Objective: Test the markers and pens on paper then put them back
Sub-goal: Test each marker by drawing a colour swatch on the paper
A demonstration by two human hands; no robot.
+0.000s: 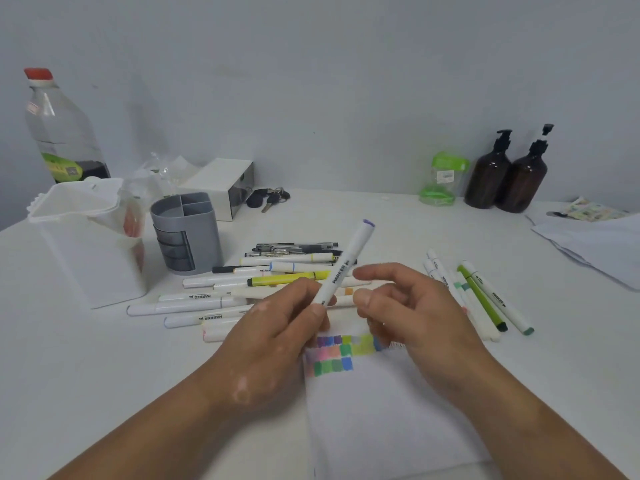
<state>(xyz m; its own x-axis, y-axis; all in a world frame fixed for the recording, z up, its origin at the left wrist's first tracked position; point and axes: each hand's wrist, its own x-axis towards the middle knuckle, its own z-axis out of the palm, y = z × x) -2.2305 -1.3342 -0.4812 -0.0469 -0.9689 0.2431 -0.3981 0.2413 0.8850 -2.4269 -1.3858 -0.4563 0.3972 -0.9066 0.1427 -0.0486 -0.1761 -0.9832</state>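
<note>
the left hand (pixel 277 327) pinched a white marker (pixel 346 264) above the paper (pixel 381 410), purple cap (pixel 367 226) up. the right hand (pixel 415 313) hung relaxed beside it, holding nothing. i think it should pull that cap straight off.

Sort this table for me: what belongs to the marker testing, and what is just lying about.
Job: white marker held in the left hand; swatched paper; pile of markers and pens; markers lying at right; grey pen holder.
Lying about: plastic bottle; keys; green jar; brown pump bottles; white box; loose papers.
</note>
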